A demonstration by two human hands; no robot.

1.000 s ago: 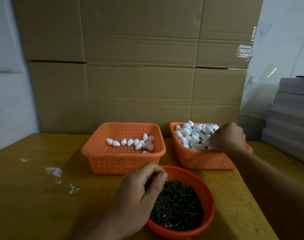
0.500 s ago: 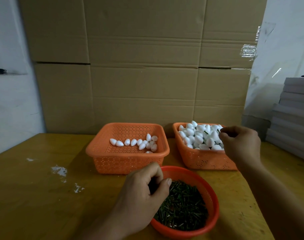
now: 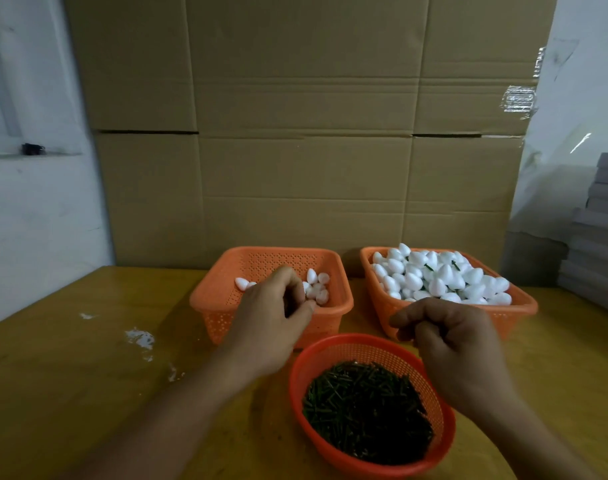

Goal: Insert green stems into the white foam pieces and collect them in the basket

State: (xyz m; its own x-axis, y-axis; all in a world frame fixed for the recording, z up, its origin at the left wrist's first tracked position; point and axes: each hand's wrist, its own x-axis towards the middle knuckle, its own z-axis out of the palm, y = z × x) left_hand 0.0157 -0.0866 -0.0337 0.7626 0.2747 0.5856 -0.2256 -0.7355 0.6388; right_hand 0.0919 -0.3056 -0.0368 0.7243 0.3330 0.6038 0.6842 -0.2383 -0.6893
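While the left hand [image 3: 274,306] reaches over the near rim of the left orange basket [image 3: 222,299], its curled fingers meet the loose white foam pieces [image 3: 316,287] lying just beyond them, though a pinch cannot be confirmed. Green stems [image 3: 364,407] fill the round red basket [image 3: 444,434] on the worktop [image 3: 70,393], directly below the right hand [image 3: 458,351], nearer to them, which hovers clenched; any held stem is hidden. Right orange basket [image 3: 524,306] holds stemmed pieces.
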